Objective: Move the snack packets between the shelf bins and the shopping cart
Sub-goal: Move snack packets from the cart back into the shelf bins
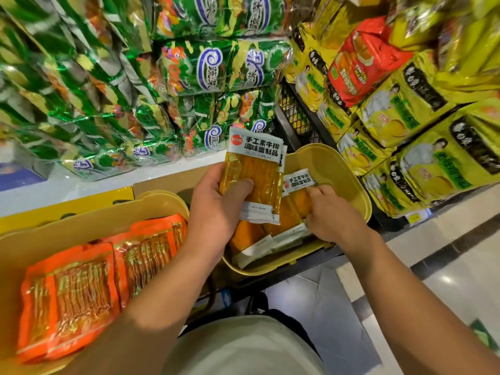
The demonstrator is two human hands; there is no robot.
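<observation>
My left hand grips a small stack of yellow snack packets with white labels, held upright above the right yellow bin. My right hand reaches into that bin, its fingers curled on another yellow packet lying on top of several more. To the left, a second yellow bin holds several orange snack packets. No shopping cart is in view.
Green noodle packs are stacked on the white shelf behind the bins. Yellow bags and a red bag fill a black wire rack at right. Tiled floor lies below right.
</observation>
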